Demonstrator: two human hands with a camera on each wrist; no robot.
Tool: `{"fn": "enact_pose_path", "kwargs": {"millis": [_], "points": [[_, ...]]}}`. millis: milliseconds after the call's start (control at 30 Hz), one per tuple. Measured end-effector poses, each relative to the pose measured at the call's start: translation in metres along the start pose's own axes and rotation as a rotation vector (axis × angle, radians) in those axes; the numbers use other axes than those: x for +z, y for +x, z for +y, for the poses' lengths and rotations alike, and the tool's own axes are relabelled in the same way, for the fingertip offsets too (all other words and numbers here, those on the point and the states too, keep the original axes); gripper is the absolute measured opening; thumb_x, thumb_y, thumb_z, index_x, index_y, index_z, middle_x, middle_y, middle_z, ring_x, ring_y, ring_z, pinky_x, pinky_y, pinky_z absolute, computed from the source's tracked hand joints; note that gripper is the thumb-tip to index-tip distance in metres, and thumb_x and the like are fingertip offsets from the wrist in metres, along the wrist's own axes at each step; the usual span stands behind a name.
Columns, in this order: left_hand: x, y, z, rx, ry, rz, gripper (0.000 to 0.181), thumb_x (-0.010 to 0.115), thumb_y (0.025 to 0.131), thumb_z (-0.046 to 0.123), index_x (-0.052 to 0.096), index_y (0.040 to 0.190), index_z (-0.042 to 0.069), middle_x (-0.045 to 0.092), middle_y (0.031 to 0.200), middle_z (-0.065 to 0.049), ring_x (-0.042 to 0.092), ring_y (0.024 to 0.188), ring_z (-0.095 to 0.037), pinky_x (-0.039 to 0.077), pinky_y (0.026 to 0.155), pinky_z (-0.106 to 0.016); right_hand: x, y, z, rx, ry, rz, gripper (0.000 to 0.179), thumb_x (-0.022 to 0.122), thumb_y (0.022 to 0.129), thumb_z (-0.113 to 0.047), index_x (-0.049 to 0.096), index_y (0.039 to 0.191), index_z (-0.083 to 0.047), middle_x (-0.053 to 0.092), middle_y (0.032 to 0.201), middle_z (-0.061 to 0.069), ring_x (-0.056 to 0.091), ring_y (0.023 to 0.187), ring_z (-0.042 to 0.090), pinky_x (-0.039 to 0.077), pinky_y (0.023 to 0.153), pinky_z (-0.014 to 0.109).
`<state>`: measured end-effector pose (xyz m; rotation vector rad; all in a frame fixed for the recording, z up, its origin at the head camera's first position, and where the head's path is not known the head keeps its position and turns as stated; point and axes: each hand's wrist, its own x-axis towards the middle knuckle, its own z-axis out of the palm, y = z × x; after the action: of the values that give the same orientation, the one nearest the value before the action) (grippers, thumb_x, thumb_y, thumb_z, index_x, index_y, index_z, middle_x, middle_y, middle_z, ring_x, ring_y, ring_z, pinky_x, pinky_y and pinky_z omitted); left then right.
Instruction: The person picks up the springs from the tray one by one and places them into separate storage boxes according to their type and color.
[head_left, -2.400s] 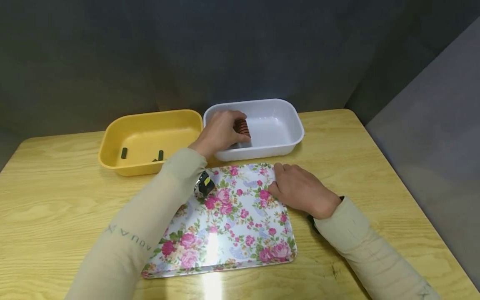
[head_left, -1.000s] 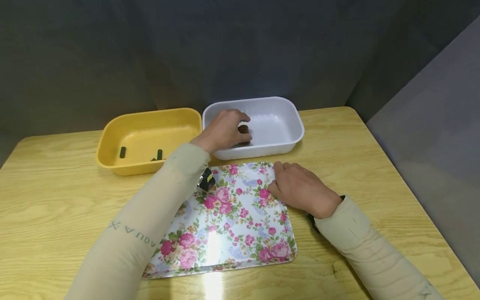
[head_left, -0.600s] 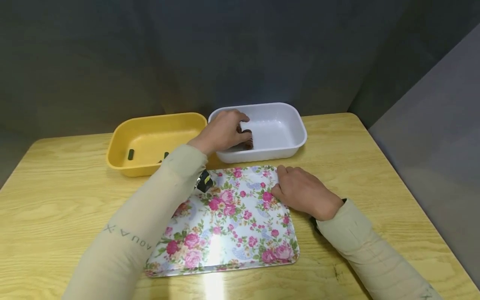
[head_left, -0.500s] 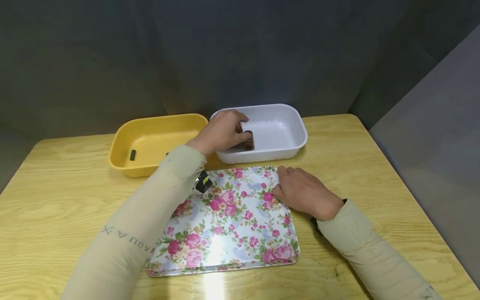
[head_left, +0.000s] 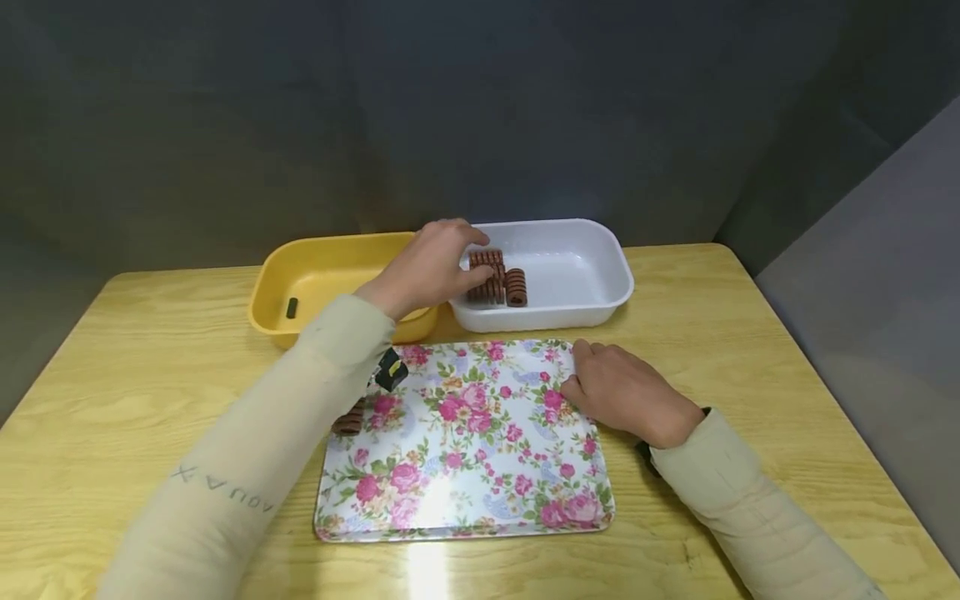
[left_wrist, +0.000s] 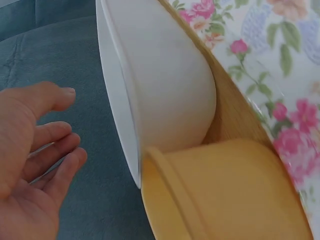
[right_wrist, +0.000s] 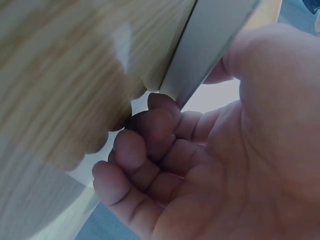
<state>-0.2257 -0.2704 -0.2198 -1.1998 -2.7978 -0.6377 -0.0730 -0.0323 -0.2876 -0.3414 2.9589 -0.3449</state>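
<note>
In the head view, my left hand [head_left: 427, 265] hovers over the left end of the white bin [head_left: 558, 317], thumb and fingers apart with nothing between them. Brown ribbed roll-like pieces [head_left: 487, 287] lie in that end, just beyond my fingertips; one more brown ribbed roll [head_left: 516, 288] sits to their right. The left wrist view shows the same hand [left_wrist: 35, 155] empty. My right hand [head_left: 630, 392] holds the flowered tray [head_left: 517, 467] by its far right corner, thumb over the rim and fingers curled at the edge. Another brown ribbed piece [head_left: 348, 418] rests on the tray's left side, partly behind my left sleeve.
A yellow bin [head_left: 300, 250] stands left of the white one, with a small dark green cylinder [head_left: 292, 307] inside; my left forearm hides part of it. The wooden table [head_left: 750, 350] ends at a dark back panel [head_left: 562, 108]. A grey panel [head_left: 885, 250] rises at the right.
My left hand has let go of a brown ribbed roll in the white bin, spread its fingers and drawn back leftward. The right hand keeps its hold on the tray. The head view has shifted slightly.
</note>
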Motion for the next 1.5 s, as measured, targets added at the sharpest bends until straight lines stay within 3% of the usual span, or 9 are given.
{"fn": "enact_pose_path", "kwargs": {"millis": [633,833,1000,1267,1500], "points": [[-0.006,-0.027,-0.002,0.032,0.015,0.057,0.04,0.07,0.098,0.028,0.07,0.132,0.008,0.069,0.135,-0.011,0.061,0.125,-0.028,0.048,0.114,-0.044,-0.002,0.0,0.022,-0.013,0.008,0.026,0.017,0.05,0.101,-0.016,0.046,0.085,-0.009,0.043,0.068,0.003,0.036,0.06,0.015,0.031,0.059,0.027],[-0.003,-0.037,-0.007,0.083,0.0,0.108,0.038,0.071,0.097,0.026,0.071,0.128,0.005,0.071,0.129,-0.013,0.064,0.123,-0.031,0.05,0.112,-0.046,-0.002,0.0,0.025,-0.006,-0.008,0.034,0.018,0.051,0.101,-0.016,0.047,0.086,-0.008,0.044,0.068,0.003,0.038,0.06,0.015,0.031,0.058,0.027],[0.0,-0.047,-0.008,0.095,-0.008,0.111,0.039,0.072,0.097,0.027,0.07,0.129,0.006,0.071,0.131,-0.012,0.063,0.124,-0.031,0.049,0.113,-0.048,-0.003,-0.001,0.027,0.006,-0.002,0.026,0.017,0.05,0.102,-0.017,0.047,0.087,-0.009,0.044,0.068,0.003,0.038,0.06,0.015,0.032,0.058,0.027],[0.005,-0.065,-0.003,0.095,-0.076,0.094,0.04,0.072,0.096,0.029,0.07,0.13,0.008,0.072,0.13,-0.009,0.063,0.123,-0.027,0.051,0.109,-0.046,-0.004,-0.003,0.029,0.002,0.008,0.03,0.019,0.049,0.102,-0.017,0.046,0.085,-0.01,0.044,0.067,0.002,0.036,0.058,0.014,0.03,0.056,0.026],[0.01,-0.083,0.002,0.138,-0.08,0.149,0.035,0.073,0.097,0.029,0.072,0.126,0.01,0.074,0.122,-0.005,0.067,0.116,-0.025,0.054,0.104,-0.043,-0.007,-0.007,0.027,-0.008,0.024,0.032,0.02,0.049,0.103,-0.017,0.046,0.085,-0.01,0.047,0.068,0.002,0.039,0.058,0.015,0.031,0.057,0.026]]}}
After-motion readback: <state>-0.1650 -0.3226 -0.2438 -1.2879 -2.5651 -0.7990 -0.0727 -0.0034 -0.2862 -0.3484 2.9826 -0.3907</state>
